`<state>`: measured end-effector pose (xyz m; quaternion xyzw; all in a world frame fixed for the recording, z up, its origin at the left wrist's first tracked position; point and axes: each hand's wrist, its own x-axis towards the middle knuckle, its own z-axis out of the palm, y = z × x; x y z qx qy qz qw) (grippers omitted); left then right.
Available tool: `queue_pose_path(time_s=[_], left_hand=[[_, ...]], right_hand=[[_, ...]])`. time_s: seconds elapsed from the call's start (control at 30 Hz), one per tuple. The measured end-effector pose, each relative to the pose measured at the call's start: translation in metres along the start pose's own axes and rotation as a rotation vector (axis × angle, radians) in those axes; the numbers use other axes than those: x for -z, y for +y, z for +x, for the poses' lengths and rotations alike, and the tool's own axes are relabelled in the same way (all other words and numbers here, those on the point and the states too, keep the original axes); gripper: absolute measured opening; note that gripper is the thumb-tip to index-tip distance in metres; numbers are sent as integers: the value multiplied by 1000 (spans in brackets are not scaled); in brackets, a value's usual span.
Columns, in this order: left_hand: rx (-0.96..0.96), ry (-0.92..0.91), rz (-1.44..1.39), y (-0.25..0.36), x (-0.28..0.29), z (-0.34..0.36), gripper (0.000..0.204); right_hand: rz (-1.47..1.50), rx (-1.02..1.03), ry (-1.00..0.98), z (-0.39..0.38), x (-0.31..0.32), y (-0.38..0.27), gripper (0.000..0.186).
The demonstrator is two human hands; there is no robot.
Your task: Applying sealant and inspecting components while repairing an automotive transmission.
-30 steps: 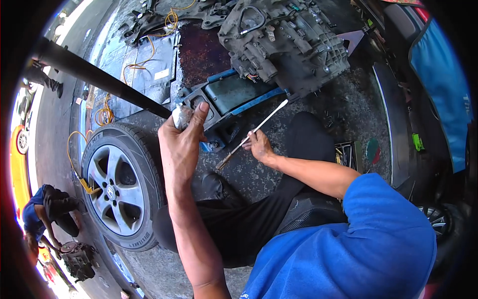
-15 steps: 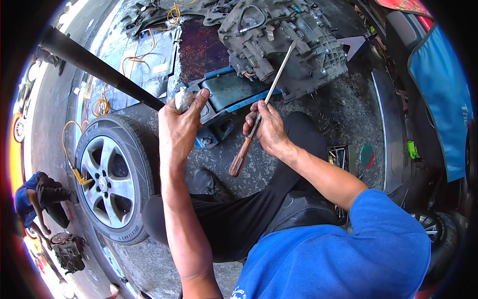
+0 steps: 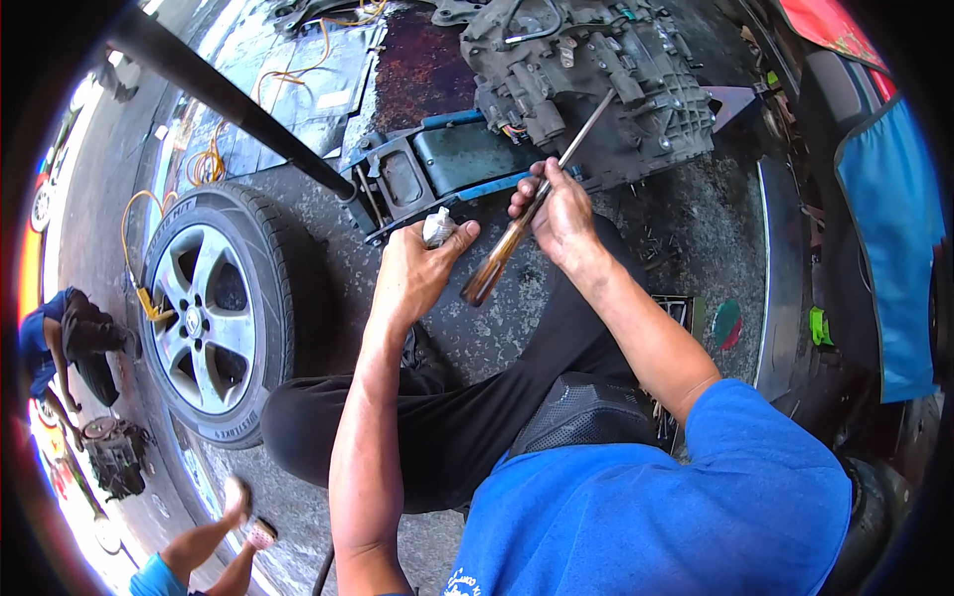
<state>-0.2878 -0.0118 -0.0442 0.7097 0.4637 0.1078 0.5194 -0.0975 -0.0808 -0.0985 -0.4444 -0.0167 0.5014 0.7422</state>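
Note:
My left hand [image 3: 409, 273] is closed round a small, crumpled, whitish-silver tube-like thing [image 3: 438, 226], its end showing between thumb and fingers. In my right hand [image 3: 562, 214] is a long screwdriver [image 3: 502, 260] with a brown, partly see-through handle. Its handle end points back toward me, to the lower left, while the shaft slants up and away to the right. The shaft's tip overlaps a grey, dirty gearbox [image 3: 596, 109] in the picture; whether it touches I cannot tell. Beyond my hands lies a blue floor jack [image 3: 472, 159] with a long black handle [image 3: 229, 104].
A car wheel [image 3: 214, 318] lies to my left, a yellow-ended air hose [image 3: 149, 303] beside it. A bent-over person [image 3: 75, 343] is beside a dark engine part [image 3: 117, 455]; another person's legs [image 3: 214, 556] show lower left. An open toolbox [image 3: 676, 310] sits right of my knee.
My left hand has come right and nearer my body with the whitish thing, closer to the screwdriver handle. The screwdriver stays in my right hand. Another person's legs have entered at lower left.

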Motion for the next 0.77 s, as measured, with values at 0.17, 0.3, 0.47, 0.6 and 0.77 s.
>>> queue_pose_path(time_s=[0.17,0.3,0.47,0.6,0.77], left_hand=[[12,-188,-271,-13,16,-23,27],[-42,-226,-405,-14,0,-11,41],[-36,-307,-295,-34,5,-22,51],[-158,-267,-316,-29,4,-26,57],[-144,-329,-148,-20,8,-12,54]], right_hand=[[-232,41,189,12,-13,-1,37],[-59,-12,-167,68,76,-35,27],[-37,-44,-75,44,31,-18,29],[-29,-89,-116,45,26,-24,26],[-2,-119,-205,51,35,-36,24]])
